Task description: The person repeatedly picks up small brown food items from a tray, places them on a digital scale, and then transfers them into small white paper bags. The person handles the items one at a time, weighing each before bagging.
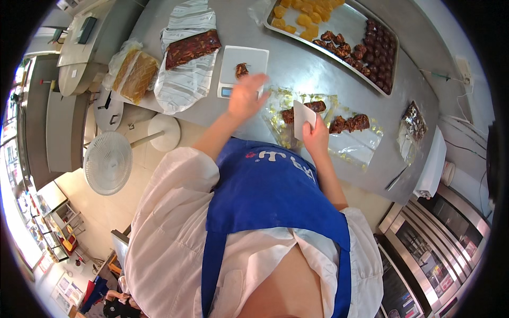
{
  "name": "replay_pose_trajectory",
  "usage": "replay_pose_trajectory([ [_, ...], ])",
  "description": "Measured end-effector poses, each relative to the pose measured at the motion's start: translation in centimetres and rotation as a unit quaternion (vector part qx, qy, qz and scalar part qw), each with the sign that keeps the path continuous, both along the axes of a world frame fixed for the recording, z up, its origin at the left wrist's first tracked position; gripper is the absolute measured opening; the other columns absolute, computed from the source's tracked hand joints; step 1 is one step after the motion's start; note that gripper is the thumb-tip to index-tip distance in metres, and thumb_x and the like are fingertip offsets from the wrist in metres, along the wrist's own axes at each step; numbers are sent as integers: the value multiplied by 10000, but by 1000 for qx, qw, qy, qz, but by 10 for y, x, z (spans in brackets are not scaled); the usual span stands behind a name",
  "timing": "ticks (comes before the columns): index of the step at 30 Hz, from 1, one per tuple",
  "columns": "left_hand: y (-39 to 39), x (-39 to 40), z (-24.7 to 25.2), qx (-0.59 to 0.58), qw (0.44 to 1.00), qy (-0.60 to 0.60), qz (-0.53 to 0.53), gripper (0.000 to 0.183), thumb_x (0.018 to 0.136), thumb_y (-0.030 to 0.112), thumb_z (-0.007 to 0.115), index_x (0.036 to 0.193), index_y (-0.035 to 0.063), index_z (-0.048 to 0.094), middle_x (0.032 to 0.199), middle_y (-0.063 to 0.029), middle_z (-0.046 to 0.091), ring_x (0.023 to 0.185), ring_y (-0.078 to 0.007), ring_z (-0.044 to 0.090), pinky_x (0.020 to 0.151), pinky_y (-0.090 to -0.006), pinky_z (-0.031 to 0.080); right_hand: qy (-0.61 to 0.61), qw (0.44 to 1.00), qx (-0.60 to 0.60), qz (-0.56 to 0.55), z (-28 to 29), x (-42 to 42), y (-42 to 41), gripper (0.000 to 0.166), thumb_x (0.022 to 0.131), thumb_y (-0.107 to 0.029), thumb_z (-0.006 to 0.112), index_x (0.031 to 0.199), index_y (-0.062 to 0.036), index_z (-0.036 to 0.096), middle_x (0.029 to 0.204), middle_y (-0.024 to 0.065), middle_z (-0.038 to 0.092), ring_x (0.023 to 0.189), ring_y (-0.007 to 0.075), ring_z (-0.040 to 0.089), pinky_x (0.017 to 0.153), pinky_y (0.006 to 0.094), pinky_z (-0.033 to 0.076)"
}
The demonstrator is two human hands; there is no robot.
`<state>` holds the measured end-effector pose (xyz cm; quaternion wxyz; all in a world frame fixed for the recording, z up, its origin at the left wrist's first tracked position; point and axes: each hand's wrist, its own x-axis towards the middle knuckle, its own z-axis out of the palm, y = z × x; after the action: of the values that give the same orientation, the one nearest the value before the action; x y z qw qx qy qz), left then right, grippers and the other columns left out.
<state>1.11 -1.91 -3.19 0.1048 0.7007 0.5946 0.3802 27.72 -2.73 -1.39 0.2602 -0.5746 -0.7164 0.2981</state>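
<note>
My left hand (245,97), blurred, is over the front of a white digital scale (254,59) with its fingers apart, and I see nothing in it. A small dark brown lump with nutty bits (241,70) sits on the scale's platform, just beyond the fingers. My right hand (317,137) grips a white flat scraper (303,121), upright across a dark brown log (316,106) and hiding its middle. The log lies on a clear plastic sheet (278,131) with a yellow-green print. More brown chunky pieces (352,124) lie to the right on plastic.
A metal tray (334,47) at the back holds yellow pieces (306,18), rough brown lumps (338,45) and dark round balls (379,55). Left of the scale, a brown slab (193,48) rests on a printed wrapper (185,87). A wrapped yellowish block (136,75) and a fan (108,163) are farther left.
</note>
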Motion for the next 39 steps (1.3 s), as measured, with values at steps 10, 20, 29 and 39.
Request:
replay_pose_trajectory([
  [10,35,-44,-3,-217,966,79,116,635,707,277,797,1263,74,568,1137,-155,615,1075,-343,585,934,-416,485,-64,995,-5,71,17,-14,-8,272,849,-173,563,1075,-33,622,902,187,680,761,371,665,674,455,536],
  [20,-48,44,-32,-253,960,-36,-113,696,714,148,770,1350,60,502,1196,-160,599,1105,-355,563,938,-428,480,-68,996,-48,29,14,-7,-30,263,849,-145,557,1079,-31,615,905,190,671,764,376,660,676,453,530],
  [29,-53,53,-29,-187,982,29,8,421,654,252,807,1012,63,692,1032,-114,637,979,-303,610,858,-399,499,-141,979,-31,145,34,-32,-12,167,856,-128,558,1000,-52,595,899,133,665,761,325,668,634,442,528],
  [39,-54,50,-40,-145,989,20,-6,292,688,203,727,962,105,709,954,-58,641,946,-258,617,826,-396,500,-214,963,-69,146,14,-24,-4,159,858,-157,557,924,-14,577,861,181,669,744,368,656,651,478,522],
])
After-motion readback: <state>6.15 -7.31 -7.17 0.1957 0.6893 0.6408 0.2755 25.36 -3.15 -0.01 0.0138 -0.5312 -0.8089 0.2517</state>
